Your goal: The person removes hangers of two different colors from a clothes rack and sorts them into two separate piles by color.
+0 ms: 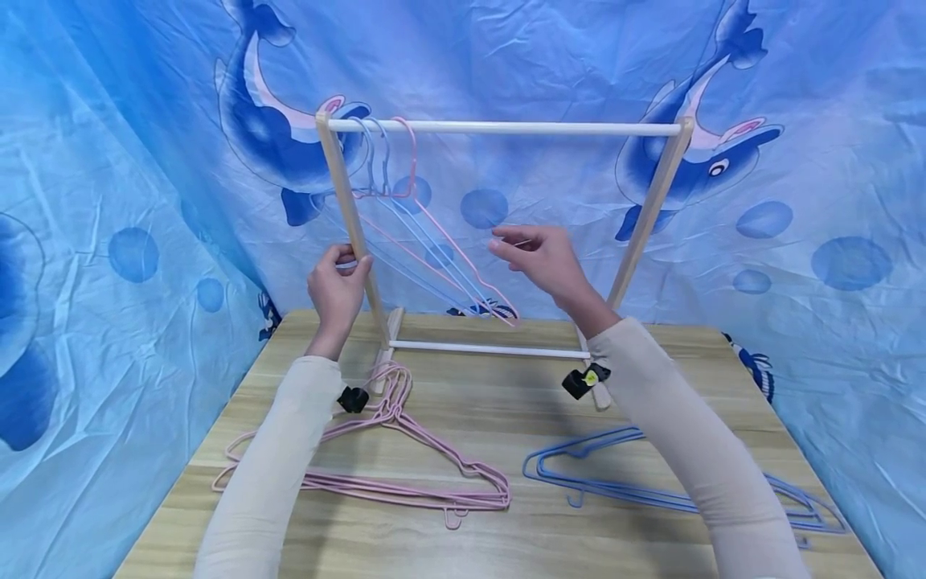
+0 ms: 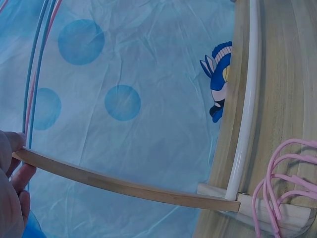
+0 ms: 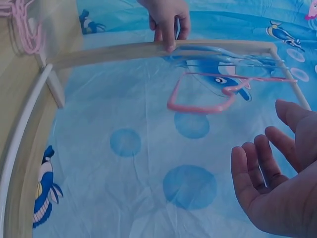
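Observation:
A small clothes rack with wooden uprights and a white top rail [image 1: 506,127] stands on the wooden table [image 1: 506,418]. Two blue hangers [image 1: 405,233] and a pink hanger [image 1: 452,245] hang at the rail's left end. My left hand [image 1: 338,277] grips the left upright [image 1: 347,201] about halfway up; the left wrist view shows its fingers [image 2: 15,181] around the wood [image 2: 124,187]. My right hand [image 1: 531,249] hovers open just right of the hanging hangers, holding nothing. In the right wrist view its palm [image 3: 277,188] is spread below the pink hanger [image 3: 203,106].
A pile of pink hangers [image 1: 405,474] lies on the table at front left, and blue hangers [image 1: 615,482] lie at front right under my right forearm. A blue dolphin-print cloth [image 1: 145,201] hangs behind and on both sides. The rack's lower white bar [image 1: 492,349] runs between its feet.

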Available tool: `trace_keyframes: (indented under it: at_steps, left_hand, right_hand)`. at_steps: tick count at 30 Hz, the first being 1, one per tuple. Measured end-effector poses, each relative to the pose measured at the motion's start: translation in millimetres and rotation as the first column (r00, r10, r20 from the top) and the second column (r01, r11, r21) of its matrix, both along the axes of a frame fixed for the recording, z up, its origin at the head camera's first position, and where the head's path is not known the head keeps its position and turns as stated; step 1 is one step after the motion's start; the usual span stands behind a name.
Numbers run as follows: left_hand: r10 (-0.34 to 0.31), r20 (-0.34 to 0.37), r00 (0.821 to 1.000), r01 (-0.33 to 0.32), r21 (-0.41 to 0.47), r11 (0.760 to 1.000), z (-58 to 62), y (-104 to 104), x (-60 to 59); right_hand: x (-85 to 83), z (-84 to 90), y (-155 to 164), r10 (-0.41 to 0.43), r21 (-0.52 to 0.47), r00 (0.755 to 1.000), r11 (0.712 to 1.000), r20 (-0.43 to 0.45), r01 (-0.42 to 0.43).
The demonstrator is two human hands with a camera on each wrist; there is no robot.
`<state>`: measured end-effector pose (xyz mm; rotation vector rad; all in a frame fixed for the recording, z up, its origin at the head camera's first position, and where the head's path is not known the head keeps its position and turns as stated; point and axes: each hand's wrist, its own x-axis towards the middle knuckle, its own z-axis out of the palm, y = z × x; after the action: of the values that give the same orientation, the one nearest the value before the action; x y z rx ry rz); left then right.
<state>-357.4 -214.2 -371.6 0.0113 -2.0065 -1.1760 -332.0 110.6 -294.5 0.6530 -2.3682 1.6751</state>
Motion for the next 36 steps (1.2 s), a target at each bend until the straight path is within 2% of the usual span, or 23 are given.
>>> trace_keyframes:
  at_steps: [5,11,18,24,31,36]
  left_hand:
    - [0.0,0.002,1.0,0.0,-0.003,1.0,-1.1,0,-1.0]
    - [0.003,0.01,1.0,-0.003,-0.001,1.0,-0.8,-2,0.4]
    - [0.01,0.008,1.0,-0.01,-0.008,1.0,-1.4,-1,-0.3]
    - [-0.007,-0.003,1.0,0.007,-0.002,1.0,-1.3,1,-0.2]
    - [-0.006,-0.013,1.0,0.006,0.003,1.0,-1.5,1,1.1]
    - [0.0,-0.012,1.0,0.0,0.003,1.0,-1.9,0,0.8]
  right_hand:
    - [-6.9,1.4,-17,0.014,0.021,1.0,1.0,-0.022,-0.013]
    - [-10.8,3.4,-38,-0.002,0.041,1.0,0.999,0.008,0.002]
    - [-11.4,4.0,-55,-0.002,0.081,1.0,0.997,0.008,0.001]
    - [-10.0,4.7,-62,-0.007,0.066,0.999,0.998,0.039,0.004]
    - [-4.2,7.5,-67,-0.078,0.076,0.997,0.994,-0.013,0.078]
    - [-2.7,6.0,-67,-0.094,0.086,0.994,0.991,-0.056,0.098]
